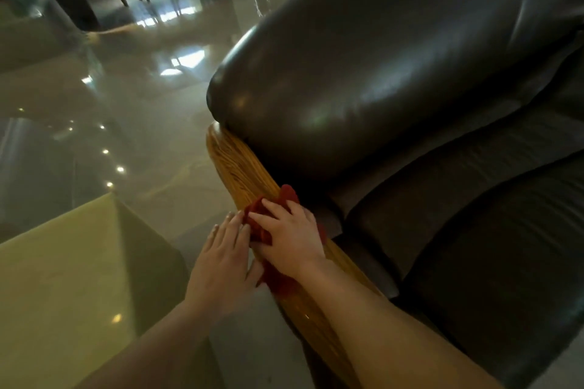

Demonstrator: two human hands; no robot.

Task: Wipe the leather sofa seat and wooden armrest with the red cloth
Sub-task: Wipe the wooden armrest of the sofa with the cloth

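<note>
R hand (pixel 289 235) is pressing flat, fingers spread, on the red cloth (pixel 278 281), pinning it to the wooden armrest (pixel 235 167). L hand (pixel 221 257) is lying open w/ fingertips touching the cloth's left edge, not gripping. Armrest's long axis is running near-right to far-left, w/ unwiped wood lying far of both hands. Leather seat (pixel 474 224) is sitting right of the armrest, nearer the R hand.
</note>
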